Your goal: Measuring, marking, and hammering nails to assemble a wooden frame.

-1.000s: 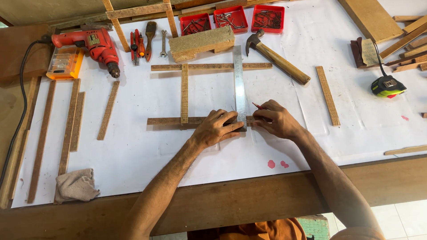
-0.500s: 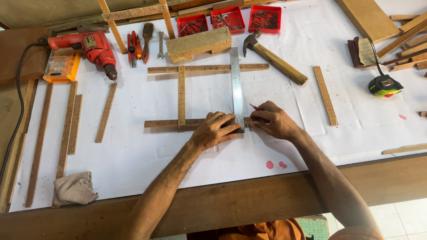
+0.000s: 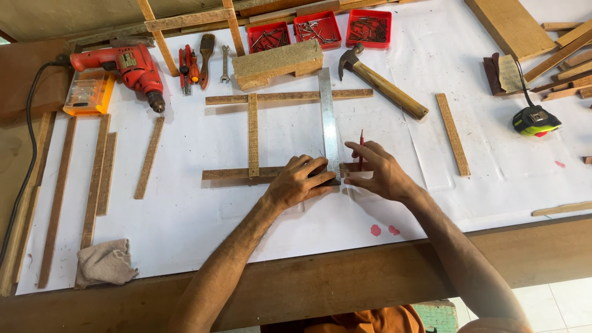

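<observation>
My left hand [image 3: 300,182] presses down on the near end of a metal square ruler [image 3: 328,117] and on the near horizontal wooden strip [image 3: 231,174]. The ruler runs away from me across to the far horizontal strip [image 3: 290,96]. A vertical wooden strip [image 3: 253,132] joins the two strips at the left. My right hand [image 3: 377,171] holds a red pencil [image 3: 361,143] upright just right of the ruler, with fingers resting on the white paper [image 3: 203,209].
A hammer [image 3: 381,81], a wood block [image 3: 277,63] and three red trays of nails [image 3: 320,28] lie beyond the frame. A red drill [image 3: 126,65] sits far left, loose strips [image 3: 98,176] at left, a tape measure [image 3: 535,120] at right, a rag [image 3: 106,262] near the front edge.
The pencil in my right hand has risen from low beside the strip to upright next to the ruler. My left hand stays on the ruler's near end.
</observation>
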